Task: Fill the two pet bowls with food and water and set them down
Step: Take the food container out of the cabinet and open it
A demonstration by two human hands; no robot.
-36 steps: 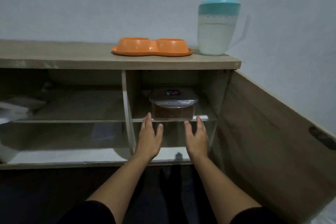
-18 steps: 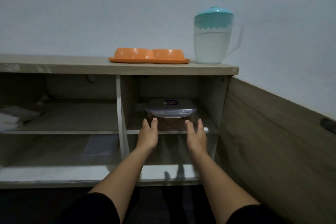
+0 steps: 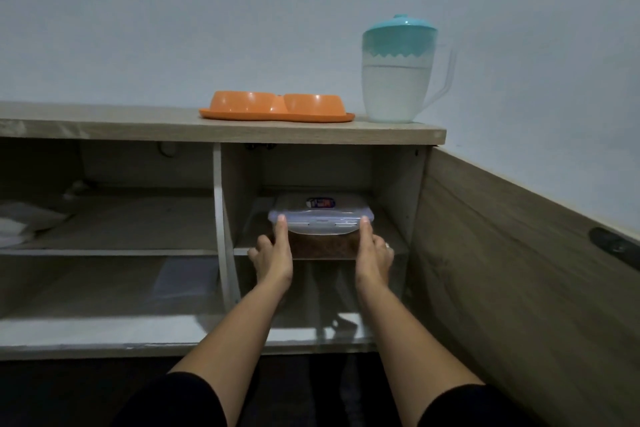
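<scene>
An open cabinet (image 3: 221,130) is seen from the front, set against a pale wall. In its left compartment, something white (image 3: 20,224) lies at the far left of the middle shelf; what it is cannot be told. A vertical divider (image 3: 221,218) separates this compartment from the right one.

On the surface formed by the cabinet top, an orange double bowl (image 3: 277,107) stands right of centre, its two cups side by side on one shared base. Nothing can be seen inside the cups from this angle. Just beside it to the right, apart from it, a translucent jug (image 3: 398,80) with a teal lid stands upright near the end of the surface; liquid is visible in it.

In the right compartment, a clear box (image 3: 322,229) with a lid and brown contents sits at the front of the middle shelf. It is gripped at both ends: the left hand (image 3: 273,253) is closed on the left end, thumb up against the lid edge, and the right hand (image 3: 372,253) is closed on the right end in the same way. Both forearms are bare, with dark sleeves at the lower edge.

At far right, the cabinet door (image 3: 519,270) stands open, a dark handle (image 3: 614,243) on it.
</scene>
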